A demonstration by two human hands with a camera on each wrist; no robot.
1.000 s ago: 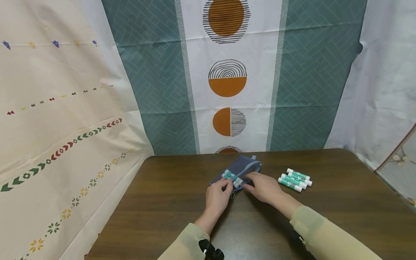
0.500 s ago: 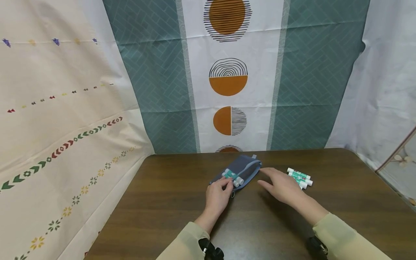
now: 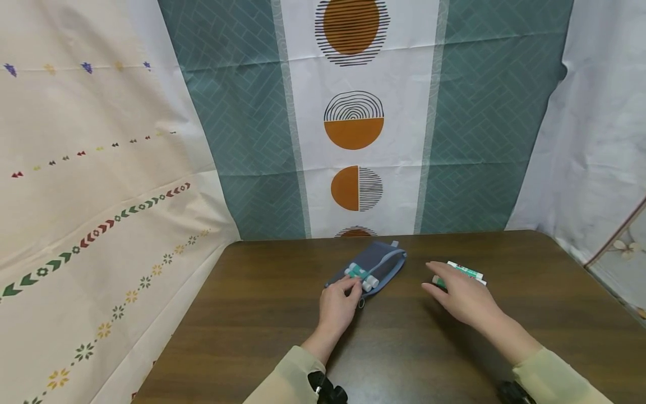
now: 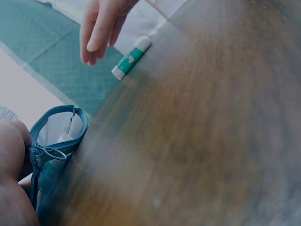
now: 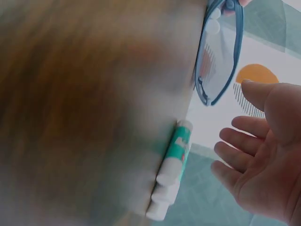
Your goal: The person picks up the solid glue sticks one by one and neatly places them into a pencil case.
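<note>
A blue zippered mesh pouch (image 3: pixel 372 255) lies on the table, its mouth spread and facing right. White-and-green glue sticks (image 3: pixel 356 271) show inside it. My left hand (image 3: pixel 337 307) pinches the pouch's near edge between thumb and fingers. To the right, my right hand (image 3: pixel 463 296) hovers with fingers extended and holds nothing. Beneath and behind it lie several loose glue sticks (image 3: pixel 466 270), partly hidden in the head view. In the right wrist view the loose glue sticks (image 5: pixel 176 150) lie side by side, apart from the open palm.
The brown wooden table (image 3: pixel 262 325) extends around both hands. A patterned cloth (image 3: pixel 360 134) hangs behind its far edge, with light cloths at both sides. A metal ring pull (image 3: pixel 361 303) hangs at the pouch's near corner.
My right hand has withdrawn from the pouch mouth and moved right, over the loose glue sticks. The left hand keeps its grip on the pouch.
</note>
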